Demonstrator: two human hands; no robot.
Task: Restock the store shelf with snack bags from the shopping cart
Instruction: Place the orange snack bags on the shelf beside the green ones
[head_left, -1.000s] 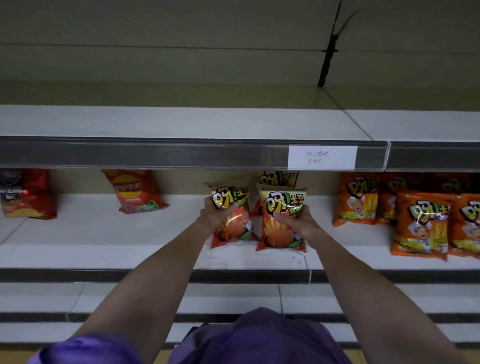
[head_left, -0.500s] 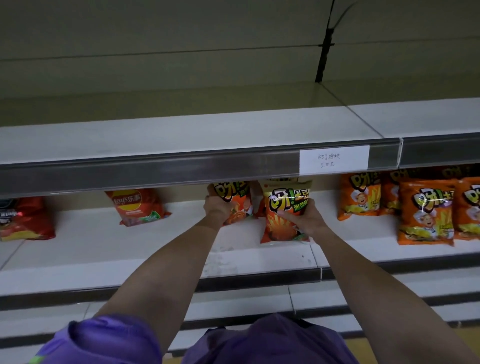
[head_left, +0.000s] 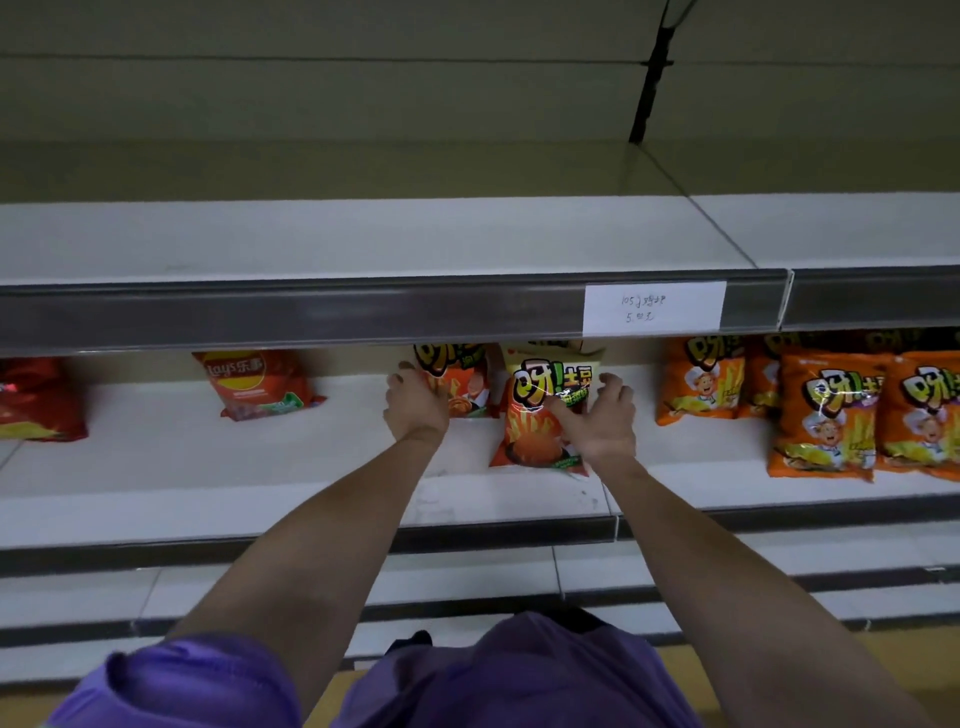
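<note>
Left hand (head_left: 415, 410) holds one snack bag (head_left: 457, 379) upright at 12 o'clock on the shelf (head_left: 311, 467), right hand (head_left: 597, 421) curls around a second snack bag (head_left: 540, 415) at 1 o'clock; each should be seated flat-based before the grip loosens.

Both hands on shelf (head_left: 311, 499) — left hand (head_left: 415, 410) grips one snack bag (head_left: 457, 379); right hand (head_left: 597, 421) another (head_left: 540, 415).

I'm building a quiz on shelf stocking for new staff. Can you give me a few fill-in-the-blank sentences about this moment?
1. The right hand holds a red-and-yellow snack bag standing on the ____ shelf.
2. The left hand holds a bag that stands ____ back than the right one.
3. The Lay's bag is ____ in colour.

Missing words: middle; farther; red
</note>
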